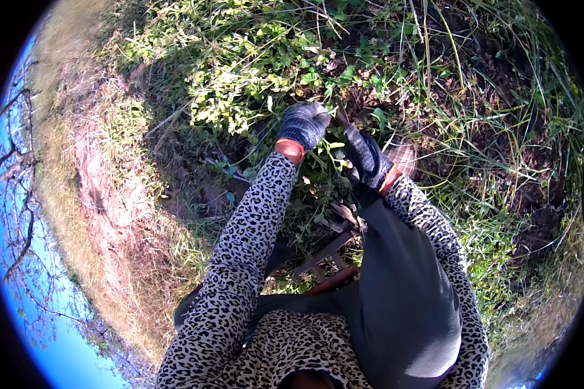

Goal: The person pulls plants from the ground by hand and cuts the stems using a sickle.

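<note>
My left hand [304, 126], in a dark grey knit glove with an orange cuff, is closed in a fist among low leafy plants [230, 97]. What lies inside its fingers is hidden. Just to the right, my right hand [366, 159] wears a matching glove and is closed too. A narrow, dull, blade-like tool [342, 117] sticks out from it toward the left fist; its handle is covered by the fingers. Green sprigs [334, 152] stand between the two hands, which are a short gap apart.
Below my hands, a brown slatted frame [331, 259] shows between my legs. My dark-trousered right knee [405, 279] rises close beside the right forearm. Long grass [474, 142] grows over dark soil at right. A strip of bare reddish ground [104, 188] runs along the left.
</note>
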A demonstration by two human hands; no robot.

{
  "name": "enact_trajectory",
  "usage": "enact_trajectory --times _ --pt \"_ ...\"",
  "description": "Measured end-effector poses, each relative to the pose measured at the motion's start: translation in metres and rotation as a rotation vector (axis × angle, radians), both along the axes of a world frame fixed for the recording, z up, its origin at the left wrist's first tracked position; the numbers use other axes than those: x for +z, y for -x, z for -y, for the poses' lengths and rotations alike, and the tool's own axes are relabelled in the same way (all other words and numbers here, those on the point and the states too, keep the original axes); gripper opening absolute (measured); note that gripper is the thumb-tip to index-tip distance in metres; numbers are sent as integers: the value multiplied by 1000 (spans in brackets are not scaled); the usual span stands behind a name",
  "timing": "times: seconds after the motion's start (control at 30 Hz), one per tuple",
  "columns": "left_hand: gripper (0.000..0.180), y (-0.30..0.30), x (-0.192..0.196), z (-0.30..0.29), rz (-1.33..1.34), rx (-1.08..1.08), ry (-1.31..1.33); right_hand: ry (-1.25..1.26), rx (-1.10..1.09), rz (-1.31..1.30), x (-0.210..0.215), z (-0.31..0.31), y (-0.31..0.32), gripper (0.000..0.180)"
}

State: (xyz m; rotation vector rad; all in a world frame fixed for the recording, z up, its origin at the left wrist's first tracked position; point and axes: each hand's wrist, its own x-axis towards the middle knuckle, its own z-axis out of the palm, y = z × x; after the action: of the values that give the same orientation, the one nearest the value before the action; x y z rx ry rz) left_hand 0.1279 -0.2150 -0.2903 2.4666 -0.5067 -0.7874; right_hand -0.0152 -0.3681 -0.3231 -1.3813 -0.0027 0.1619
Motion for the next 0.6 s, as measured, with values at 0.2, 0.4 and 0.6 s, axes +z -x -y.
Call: enact_trajectory --times 0.2,0.4,0.6 --pt "26 24 5 -37 -50 -43 151 -614 -159 -634 54 -1 9 45" --pt "25 68 25 -163 -49 -396 2 -1391 -128 -346 30 13 30 52" --pt "41 135 14 -348 -426 -505 -860 -1337 -214 -406 40 7 27 54"
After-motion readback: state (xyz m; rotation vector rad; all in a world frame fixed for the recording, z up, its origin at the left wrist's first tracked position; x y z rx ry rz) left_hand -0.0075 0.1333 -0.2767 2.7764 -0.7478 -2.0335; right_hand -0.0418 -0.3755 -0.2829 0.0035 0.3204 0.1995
